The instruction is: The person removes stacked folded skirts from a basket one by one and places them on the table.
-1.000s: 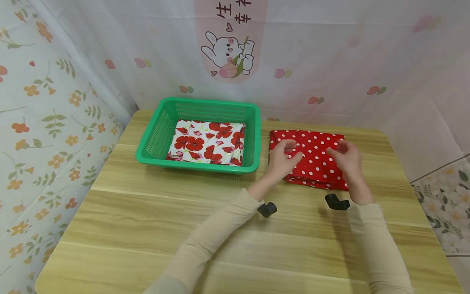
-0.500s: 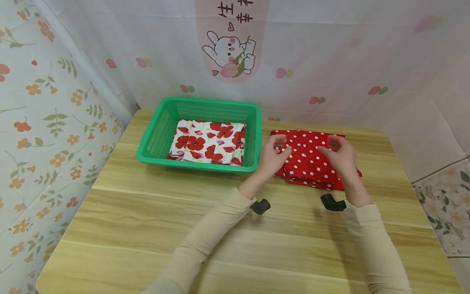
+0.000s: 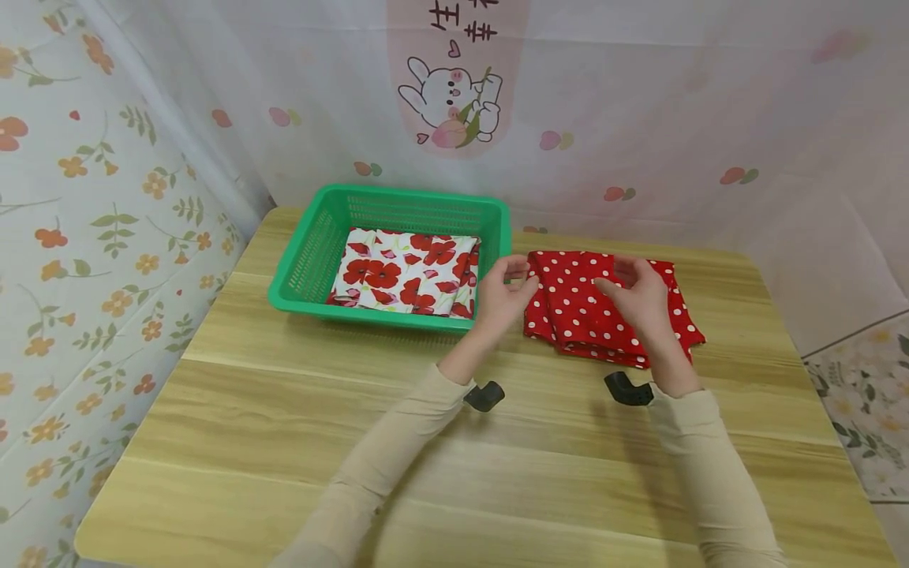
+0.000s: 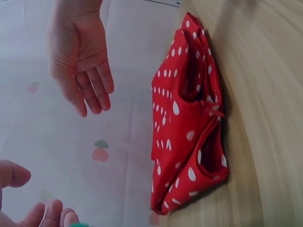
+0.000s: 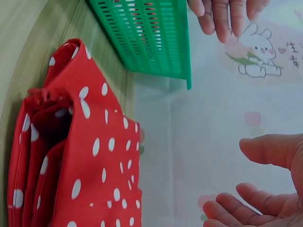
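Observation:
A folded red cloth with white polka dots (image 3: 589,308) lies on the table right of the basket. My left hand (image 3: 506,292) hovers between the basket's right rim and the cloth's left edge, fingers loosely bent and holding nothing. Over the cloth's right half is my right hand (image 3: 639,296), its thumb apart from the fingers and nothing between them. Both wrist views show air between the hands and the cloth (image 4: 184,127). Inside the green plastic basket (image 3: 284,268) lies a folded white cloth with red poppies (image 3: 405,272).
The wooden table (image 3: 284,442) reaches back to a printed white curtain (image 3: 604,95). Another curtain with orange flowers (image 3: 114,229) hangs along the left side. A black fitting sits by each wrist, one at the left cuff (image 3: 486,396) and one at the right cuff (image 3: 628,390).
Both hands have moved left above the polka-dot cloth, the left one past its edge toward the basket. The cloth and the basket stay where they were; the head view shifts slightly.

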`<state>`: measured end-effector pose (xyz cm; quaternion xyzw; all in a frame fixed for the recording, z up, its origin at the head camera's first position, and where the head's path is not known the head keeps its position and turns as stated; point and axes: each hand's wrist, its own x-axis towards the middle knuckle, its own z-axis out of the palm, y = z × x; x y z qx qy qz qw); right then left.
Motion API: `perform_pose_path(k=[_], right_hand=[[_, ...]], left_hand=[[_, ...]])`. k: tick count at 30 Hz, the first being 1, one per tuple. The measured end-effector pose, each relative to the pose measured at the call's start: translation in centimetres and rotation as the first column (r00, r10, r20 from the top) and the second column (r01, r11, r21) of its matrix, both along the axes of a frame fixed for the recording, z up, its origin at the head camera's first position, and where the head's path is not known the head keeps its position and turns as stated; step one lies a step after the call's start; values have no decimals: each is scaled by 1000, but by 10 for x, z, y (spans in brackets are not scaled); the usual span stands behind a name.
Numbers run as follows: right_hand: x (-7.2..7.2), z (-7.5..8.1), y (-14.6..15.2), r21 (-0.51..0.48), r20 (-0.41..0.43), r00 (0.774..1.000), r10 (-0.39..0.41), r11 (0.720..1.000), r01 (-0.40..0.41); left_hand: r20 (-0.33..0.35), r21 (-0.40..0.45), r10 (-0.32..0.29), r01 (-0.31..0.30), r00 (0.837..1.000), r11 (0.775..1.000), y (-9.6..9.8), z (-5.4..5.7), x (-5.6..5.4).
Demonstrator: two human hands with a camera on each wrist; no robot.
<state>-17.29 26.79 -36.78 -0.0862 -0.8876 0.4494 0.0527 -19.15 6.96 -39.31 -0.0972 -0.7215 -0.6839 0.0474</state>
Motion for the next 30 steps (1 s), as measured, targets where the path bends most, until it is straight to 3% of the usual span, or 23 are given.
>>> perform_pose_path(k=[12,22,30], right_hand=[[-6,3,-24,-22,-53,996,69,997,-71],[-13,2,-49,-30,-74,987,141,989,-143],[-16,2,-73,-24,-95,975,199,979,-202]], left_hand=[[-5,-29,69,-70,998,997,-32,3,-5],[41,-13,130,-130,991,991,-61,1,-10],[21,-34,180,-180,983,983,-81,-2,-12]])
